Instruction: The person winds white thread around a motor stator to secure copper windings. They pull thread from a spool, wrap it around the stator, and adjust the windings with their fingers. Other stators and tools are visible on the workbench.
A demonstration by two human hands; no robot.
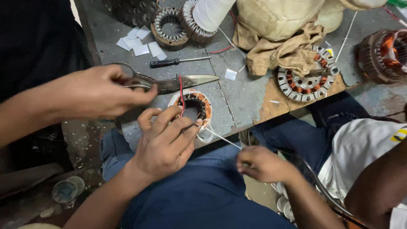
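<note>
Probably a motor-repair workshop: wound stators [306, 80], scissors [169, 82], worn bench [237, 97].

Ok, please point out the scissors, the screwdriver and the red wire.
scissors [193, 80], head view, on the blade.
screwdriver [163, 63], head view, on the black handle.
red wire [182, 99], head view, at its middle.

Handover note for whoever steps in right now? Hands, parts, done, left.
Left hand: grip closed on the small stator at the table edge; a red wire rises from it.
Right hand: pinches the white cord running from the stator.
Co-worker's hand: holds scissors against the red wire.
Done: stator steadied, scissors in place.
Left: red wire looks uncut; cord not released.
</note>
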